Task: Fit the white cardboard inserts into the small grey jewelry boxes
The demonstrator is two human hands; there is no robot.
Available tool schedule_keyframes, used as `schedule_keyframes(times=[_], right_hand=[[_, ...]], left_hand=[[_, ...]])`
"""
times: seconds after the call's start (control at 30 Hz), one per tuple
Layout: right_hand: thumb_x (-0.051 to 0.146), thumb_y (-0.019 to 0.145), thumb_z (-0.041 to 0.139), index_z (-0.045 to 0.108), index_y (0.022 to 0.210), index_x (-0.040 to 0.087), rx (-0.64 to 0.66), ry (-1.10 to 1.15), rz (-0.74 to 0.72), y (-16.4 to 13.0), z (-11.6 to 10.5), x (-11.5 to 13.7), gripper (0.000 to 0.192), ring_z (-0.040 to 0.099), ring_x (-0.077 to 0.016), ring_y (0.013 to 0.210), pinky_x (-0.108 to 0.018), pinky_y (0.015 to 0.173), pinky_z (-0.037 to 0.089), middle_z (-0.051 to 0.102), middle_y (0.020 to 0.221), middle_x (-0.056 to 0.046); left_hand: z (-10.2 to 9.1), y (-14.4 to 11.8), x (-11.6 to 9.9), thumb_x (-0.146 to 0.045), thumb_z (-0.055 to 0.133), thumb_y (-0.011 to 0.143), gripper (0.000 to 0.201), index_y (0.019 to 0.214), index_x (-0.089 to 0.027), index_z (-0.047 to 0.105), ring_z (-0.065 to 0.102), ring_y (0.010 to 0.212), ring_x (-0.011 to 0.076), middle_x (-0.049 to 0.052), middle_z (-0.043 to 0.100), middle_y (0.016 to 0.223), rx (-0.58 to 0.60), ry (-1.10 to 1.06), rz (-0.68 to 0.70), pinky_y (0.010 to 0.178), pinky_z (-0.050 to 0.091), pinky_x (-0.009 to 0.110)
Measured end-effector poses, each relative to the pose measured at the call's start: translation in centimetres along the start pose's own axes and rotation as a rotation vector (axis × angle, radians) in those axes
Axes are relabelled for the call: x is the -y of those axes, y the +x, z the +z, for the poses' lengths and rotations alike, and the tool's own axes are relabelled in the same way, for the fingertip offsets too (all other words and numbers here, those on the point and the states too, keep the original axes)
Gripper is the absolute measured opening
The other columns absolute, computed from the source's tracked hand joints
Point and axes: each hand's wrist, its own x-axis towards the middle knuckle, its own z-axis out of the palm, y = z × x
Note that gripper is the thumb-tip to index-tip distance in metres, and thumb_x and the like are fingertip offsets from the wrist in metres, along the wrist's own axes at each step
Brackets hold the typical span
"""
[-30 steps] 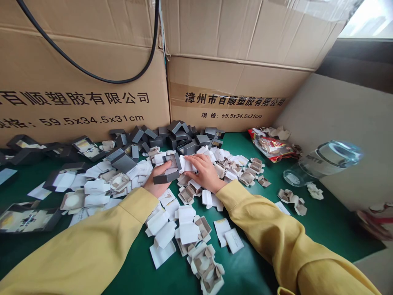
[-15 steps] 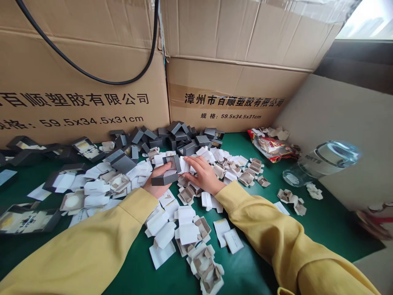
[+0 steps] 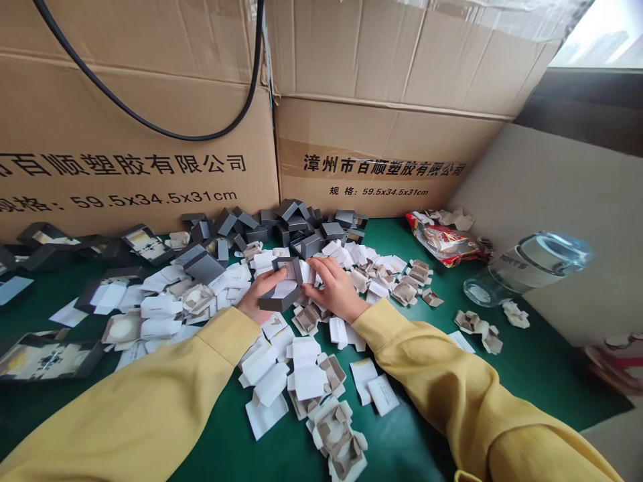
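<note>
My left hand (image 3: 258, 294) is closed around a small dark grey box (image 3: 275, 304), thumb inside it. The box stands open toward me, and white paper shows in it. Close on its right side, my right hand (image 3: 331, 288) pinches a white paper piece (image 3: 306, 271) whose full shape is hidden by the fingers. Below and around both hands lie folded white paper inserts (image 3: 306, 371), some turned to their grey-brown inner side. Behind the hands is a heap of dark grey boxes (image 3: 296, 224).
Large cardboard cartons (image 3: 372, 147) line the back of the green table (image 3: 412, 435). A clear bottle (image 3: 522, 268) and a red snack bag (image 3: 447, 241) stand to the right. Opened dark boxes (image 3: 47, 355) lie at left. A black cable (image 3: 195, 137) hangs in front of the cartons.
The dark box has turned so that its inside faces up toward me, and white paper now shows in it. My right hand has stayed beside it with the white piece.
</note>
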Motion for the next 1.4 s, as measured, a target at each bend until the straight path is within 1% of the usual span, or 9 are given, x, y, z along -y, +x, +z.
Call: schedule_keyframes(times=[0.27, 0.47, 0.63, 0.73, 0.83, 0.93, 1.1, 1.2, 1.4], right_hand=[[0.025, 0.08, 0.054, 0.049, 0.113, 0.016, -0.133, 0.016, 0.121, 0.29, -0.2, -0.05, 0.035, 0.054, -0.0246, 0.093, -0.04, 0.081, 0.05, 0.058, 0.101, -0.013], [0.026, 0.083, 0.051, 0.044, 0.122, 0.018, -0.147, 0.062, 0.138, 0.13, -0.34, -0.01, 0.04, 0.052, -0.0256, 0.107, -0.043, 0.088, 0.048, 0.053, 0.115, -0.015], [0.031, 0.086, 0.051, 0.042, 0.126, 0.018, -0.203, 0.061, 0.064, -0.06, -0.69, 0.19, 0.043, 0.055, -0.0248, 0.102, -0.041, 0.084, 0.051, 0.054, 0.112, -0.015], [0.033, 0.088, 0.05, 0.042, 0.127, 0.018, -0.144, 0.054, -0.035, -0.12, -0.88, 0.45, 0.043, 0.056, -0.0257, 0.102, -0.042, 0.087, 0.05, 0.056, 0.111, -0.016], [0.038, 0.089, 0.048, 0.043, 0.127, 0.017, -0.046, 0.051, -0.076, -0.15, -0.88, 0.65, 0.044, 0.056, -0.0258, 0.101, -0.041, 0.087, 0.049, 0.056, 0.112, -0.017], [0.039, 0.088, 0.048, 0.045, 0.125, 0.015, 0.003, 0.085, -0.068, 0.0, -0.76, 0.68, 0.044, 0.056, -0.0243, 0.101, -0.039, 0.086, 0.05, 0.057, 0.111, -0.016], [0.043, 0.085, 0.052, 0.049, 0.118, 0.017, 0.028, 0.153, -0.036, 0.35, -0.67, 0.63, 0.042, 0.055, -0.0244, 0.096, -0.042, 0.084, 0.049, 0.06, 0.102, -0.013], [0.04, 0.085, 0.053, 0.05, 0.117, 0.015, 0.039, 0.219, -0.036, 0.28, -0.52, 0.69, 0.041, 0.056, -0.0224, 0.095, -0.038, 0.083, 0.05, 0.06, 0.101, -0.013], [0.037, 0.085, 0.054, 0.05, 0.116, 0.015, 0.057, 0.235, 0.023, 0.05, -0.02, 0.69, 0.039, 0.056, -0.021, 0.095, -0.035, 0.083, 0.05, 0.06, 0.102, -0.013]], left_hand=[[0.46, -0.2, -0.13, -0.033, 0.063, 0.077, 0.031, 0.103, -0.017, 0.062, 0.066, 0.09, 0.023, 0.01, 0.068, 0.104, -0.079, 0.002, 0.073, 0.072, 0.056, 0.034], [0.05, 0.29, 0.25, -0.03, 0.063, 0.076, 0.027, 0.098, -0.016, 0.06, 0.067, 0.084, 0.0221, 0.008, 0.07, 0.093, -0.12, -0.019, 0.063, 0.073, 0.056, 0.036], [0.33, 0.34, 0.05, -0.039, 0.055, 0.079, 0.035, 0.106, -0.017, 0.06, 0.063, 0.095, 0.0237, 0.008, 0.068, 0.097, -0.025, -0.121, 0.068, 0.082, 0.052, 0.037], [0.56, 0.25, -0.04, -0.041, 0.051, 0.082, 0.04, 0.117, -0.021, 0.056, 0.06, 0.1, 0.0233, 0.007, 0.066, 0.105, 0.001, -0.171, 0.061, 0.086, 0.048, 0.039], [0.58, 0.09, 0.01, -0.038, 0.055, 0.081, 0.043, 0.121, -0.023, 0.054, 0.058, 0.103, 0.0225, 0.006, 0.064, 0.112, 0.013, -0.153, 0.053, 0.089, 0.046, 0.038], [0.47, -0.06, 0.08, -0.036, 0.061, 0.078, 0.045, 0.121, -0.024, 0.056, 0.057, 0.103, 0.0216, 0.006, 0.061, 0.116, 0.033, -0.093, 0.097, 0.088, 0.045, 0.036], [0.35, -0.14, 0.08, -0.031, 0.069, 0.073, 0.043, 0.115, -0.023, 0.061, 0.058, 0.097, 0.0189, 0.005, 0.062, 0.113, 0.025, -0.019, 0.151, 0.08, 0.047, 0.029], [0.33, -0.12, 0.07, -0.028, 0.072, 0.069, 0.045, 0.113, -0.022, 0.062, 0.058, 0.092, 0.0167, 0.006, 0.063, 0.11, 0.023, -0.011, 0.173, 0.076, 0.047, 0.026], [0.27, -0.05, 0.13, -0.024, 0.073, 0.069, 0.045, 0.113, -0.021, 0.062, 0.056, 0.097, 0.0182, 0.007, 0.059, 0.119, 0.015, -0.01, 0.186, 0.08, 0.046, 0.027]])
